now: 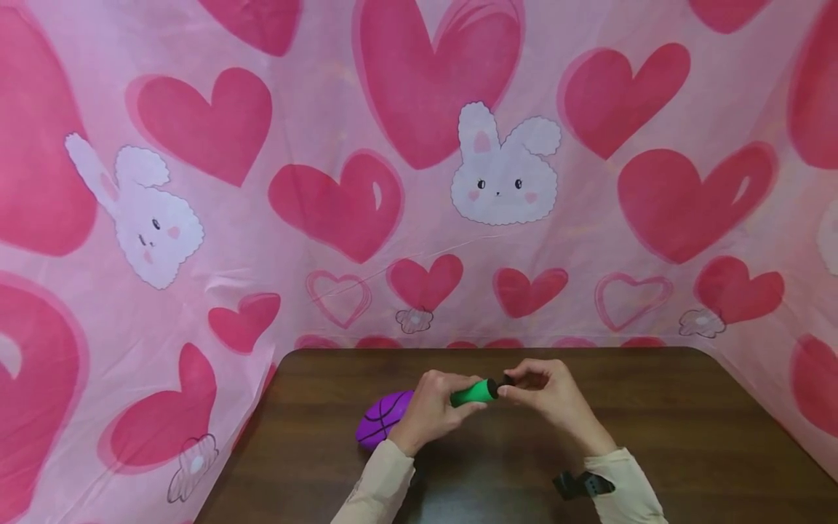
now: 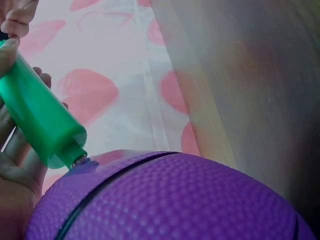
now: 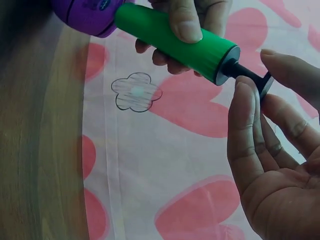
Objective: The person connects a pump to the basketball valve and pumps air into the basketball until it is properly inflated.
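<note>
A green hand pump (image 1: 474, 392) with a black T-shaped handle (image 3: 265, 85) is held between both hands. My left hand (image 1: 435, 407) grips its green barrel, thumb on the near side in the right wrist view. The thumb and fingers of my right hand (image 1: 553, 400) pinch the handle, and a short length of black rod shows outside the barrel. The pump's nozzle end (image 2: 75, 157) meets the surface of a purple ball (image 2: 190, 200) with black seam lines. In the head view the ball sits left of my left hand, partly covered by it.
All of this takes place over a dark brown wooden table (image 1: 314, 495). Behind and beside it hangs a pink cloth (image 1: 419, 240) printed with hearts and rabbit faces. A black strap device (image 1: 583, 485) is on the right wrist, by the cream sleeve (image 1: 628, 487).
</note>
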`<action>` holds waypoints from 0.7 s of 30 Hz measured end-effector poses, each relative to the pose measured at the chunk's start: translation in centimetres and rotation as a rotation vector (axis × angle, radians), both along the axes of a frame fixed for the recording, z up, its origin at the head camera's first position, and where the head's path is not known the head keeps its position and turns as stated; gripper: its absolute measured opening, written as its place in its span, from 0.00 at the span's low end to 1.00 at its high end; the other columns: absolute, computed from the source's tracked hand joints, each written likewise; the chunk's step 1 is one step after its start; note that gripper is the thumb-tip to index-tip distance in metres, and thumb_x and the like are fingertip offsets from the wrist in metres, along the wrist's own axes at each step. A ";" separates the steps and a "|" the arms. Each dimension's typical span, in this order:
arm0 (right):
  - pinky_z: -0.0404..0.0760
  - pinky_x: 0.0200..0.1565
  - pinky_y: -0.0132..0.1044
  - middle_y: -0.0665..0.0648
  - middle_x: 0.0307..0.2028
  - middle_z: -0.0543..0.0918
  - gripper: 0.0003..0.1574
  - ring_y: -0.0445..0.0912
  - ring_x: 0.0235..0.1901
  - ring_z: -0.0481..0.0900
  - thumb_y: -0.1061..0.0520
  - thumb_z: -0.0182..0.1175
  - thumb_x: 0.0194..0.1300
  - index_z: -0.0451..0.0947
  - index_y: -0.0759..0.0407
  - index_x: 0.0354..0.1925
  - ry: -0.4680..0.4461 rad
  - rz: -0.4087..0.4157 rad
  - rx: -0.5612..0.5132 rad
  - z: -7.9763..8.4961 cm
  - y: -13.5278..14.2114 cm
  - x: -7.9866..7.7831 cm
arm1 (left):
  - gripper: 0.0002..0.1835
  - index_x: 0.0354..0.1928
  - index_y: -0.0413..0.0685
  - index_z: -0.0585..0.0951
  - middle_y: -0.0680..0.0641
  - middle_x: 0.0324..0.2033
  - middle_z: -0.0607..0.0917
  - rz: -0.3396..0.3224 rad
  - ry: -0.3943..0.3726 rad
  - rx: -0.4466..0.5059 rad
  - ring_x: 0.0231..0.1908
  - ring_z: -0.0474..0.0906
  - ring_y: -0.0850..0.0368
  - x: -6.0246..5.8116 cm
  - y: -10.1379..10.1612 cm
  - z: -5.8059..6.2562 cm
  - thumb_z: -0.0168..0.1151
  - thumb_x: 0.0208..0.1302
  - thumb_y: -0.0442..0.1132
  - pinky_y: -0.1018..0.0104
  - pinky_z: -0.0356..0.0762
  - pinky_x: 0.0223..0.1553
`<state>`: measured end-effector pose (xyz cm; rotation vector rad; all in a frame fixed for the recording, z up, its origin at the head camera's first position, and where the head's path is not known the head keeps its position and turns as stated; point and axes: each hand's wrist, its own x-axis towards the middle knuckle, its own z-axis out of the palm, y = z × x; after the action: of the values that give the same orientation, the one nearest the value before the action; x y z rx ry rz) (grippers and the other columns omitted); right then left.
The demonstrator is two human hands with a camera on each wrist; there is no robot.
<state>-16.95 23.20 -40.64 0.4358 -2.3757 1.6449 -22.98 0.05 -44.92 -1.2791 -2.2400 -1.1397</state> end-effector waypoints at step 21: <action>0.87 0.29 0.35 0.40 0.29 0.89 0.11 0.38 0.27 0.87 0.71 0.73 0.58 0.88 0.66 0.41 0.114 -0.026 0.018 2.9 3.9 2.2 | 0.20 0.54 0.49 0.90 0.51 0.43 0.94 0.006 -0.018 -0.012 0.37 0.87 0.67 0.0 -0.4 0.2 0.79 0.59 0.43 0.79 0.82 0.44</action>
<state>-14.74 27.06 -37.71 0.4864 -2.3050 1.5455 -23.03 -0.36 -44.74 -1.2711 -2.2648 -1.1421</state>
